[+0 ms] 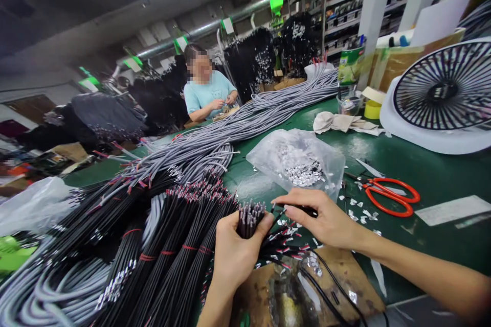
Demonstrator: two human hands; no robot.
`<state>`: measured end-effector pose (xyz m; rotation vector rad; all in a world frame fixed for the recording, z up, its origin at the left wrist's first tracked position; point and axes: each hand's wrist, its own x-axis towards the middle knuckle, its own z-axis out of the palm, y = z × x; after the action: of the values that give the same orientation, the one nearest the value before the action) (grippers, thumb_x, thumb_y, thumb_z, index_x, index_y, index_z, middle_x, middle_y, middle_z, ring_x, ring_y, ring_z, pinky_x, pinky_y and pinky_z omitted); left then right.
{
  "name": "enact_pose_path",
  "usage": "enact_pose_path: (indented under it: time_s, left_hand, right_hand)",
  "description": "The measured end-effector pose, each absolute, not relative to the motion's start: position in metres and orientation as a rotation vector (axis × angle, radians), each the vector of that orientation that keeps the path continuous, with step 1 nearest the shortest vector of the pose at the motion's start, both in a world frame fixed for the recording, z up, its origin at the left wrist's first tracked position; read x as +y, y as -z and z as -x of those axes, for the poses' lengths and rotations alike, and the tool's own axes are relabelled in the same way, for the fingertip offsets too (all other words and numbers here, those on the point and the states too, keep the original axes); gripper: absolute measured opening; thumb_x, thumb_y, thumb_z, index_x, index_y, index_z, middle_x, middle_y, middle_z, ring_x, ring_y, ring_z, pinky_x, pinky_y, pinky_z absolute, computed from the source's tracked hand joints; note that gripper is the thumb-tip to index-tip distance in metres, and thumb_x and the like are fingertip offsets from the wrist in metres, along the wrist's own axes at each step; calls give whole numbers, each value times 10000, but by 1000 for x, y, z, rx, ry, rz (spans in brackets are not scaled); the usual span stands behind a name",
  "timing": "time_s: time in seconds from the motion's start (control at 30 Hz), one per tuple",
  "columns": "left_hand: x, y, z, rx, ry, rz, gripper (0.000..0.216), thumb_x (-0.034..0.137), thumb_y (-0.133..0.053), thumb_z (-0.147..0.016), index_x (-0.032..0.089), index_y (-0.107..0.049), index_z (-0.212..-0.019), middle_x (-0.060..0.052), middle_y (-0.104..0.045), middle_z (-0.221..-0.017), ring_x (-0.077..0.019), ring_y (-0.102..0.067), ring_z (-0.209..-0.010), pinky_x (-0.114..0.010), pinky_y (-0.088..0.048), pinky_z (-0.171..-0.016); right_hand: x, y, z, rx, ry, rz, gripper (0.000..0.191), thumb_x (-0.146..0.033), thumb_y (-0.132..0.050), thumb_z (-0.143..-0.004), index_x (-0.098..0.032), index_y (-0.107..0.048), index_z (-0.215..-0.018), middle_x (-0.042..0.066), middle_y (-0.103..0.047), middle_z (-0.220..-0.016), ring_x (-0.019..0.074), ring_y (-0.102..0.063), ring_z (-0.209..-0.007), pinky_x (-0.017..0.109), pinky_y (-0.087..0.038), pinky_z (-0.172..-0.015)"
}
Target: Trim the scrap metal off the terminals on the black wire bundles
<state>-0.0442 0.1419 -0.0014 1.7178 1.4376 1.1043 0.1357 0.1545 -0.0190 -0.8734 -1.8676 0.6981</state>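
My left hand [237,250] is wrapped round an upright bundle of black cables [250,217], whose pale grey ends stick up above the thumb and fingers. Just to its right, my right hand [320,217] pinches a thin black cable [279,214] between thumb and fingertips, close to the bundle. Below the hands, loose black cable ends [286,242] with red and white wires fan out. To the left lie thick bundles of black cables [180,245] tied with red bands, their ends stripped. Beyond my right hand sits a clear plastic bag [268,150] of small silvery pieces [305,173].
Red-handled scissors [391,196] and scattered foil bits lie on the green table [433,179] at right. A fan [445,92] stands behind them. Long grey cables [230,133] stretch across the table. A stained wooden board [345,286] is in front. A co-worker [210,92] sits opposite.
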Motion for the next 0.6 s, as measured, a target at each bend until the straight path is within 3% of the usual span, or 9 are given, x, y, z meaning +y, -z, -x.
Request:
enact_pose_path:
  time_s: [0.6]
  left_hand:
    - [141,6,42,1520,-1221,-1845,182,323,-690,-676,141,-685,-683,-1,-642,-597,-129,-538,-535,-220,-430,-517]
  right_hand:
    - [151,23,-133,-1824,-612,882,227,-237,-487,-878,-159,-693,-931,31,-671,-723,123,-575,-635,251,-433,-595]
